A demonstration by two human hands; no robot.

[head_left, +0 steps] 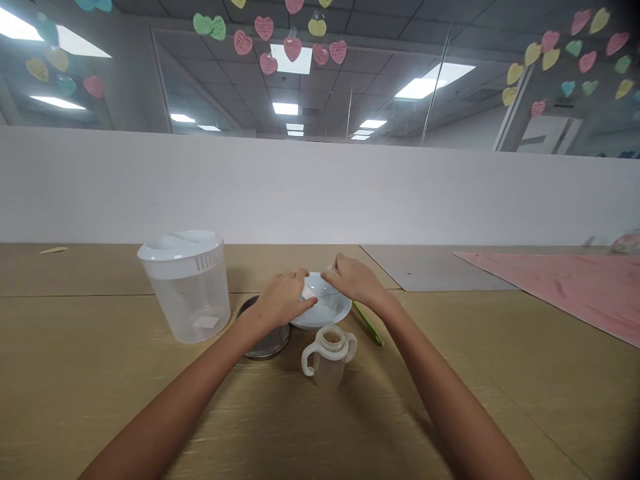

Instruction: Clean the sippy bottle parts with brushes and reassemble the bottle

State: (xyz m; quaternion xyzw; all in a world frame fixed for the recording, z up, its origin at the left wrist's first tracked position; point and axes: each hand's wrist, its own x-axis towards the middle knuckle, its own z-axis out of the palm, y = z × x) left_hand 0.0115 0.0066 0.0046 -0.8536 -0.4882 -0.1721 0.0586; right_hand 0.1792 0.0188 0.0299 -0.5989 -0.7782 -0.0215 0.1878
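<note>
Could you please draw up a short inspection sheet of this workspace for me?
Surface: wooden table, with grey board and pink sheet at far right.
Job's things: white bowl under both hands; white piece in left hand.
Clutter: lidded plastic jug, steel cup, two-handled cup, green utensil, wood strip.
Grips: left hand holds white piece; right hand pinches something small, unclear.
Cables: nothing seen.
Surroundings: white partition, paper hearts beyond.
</note>
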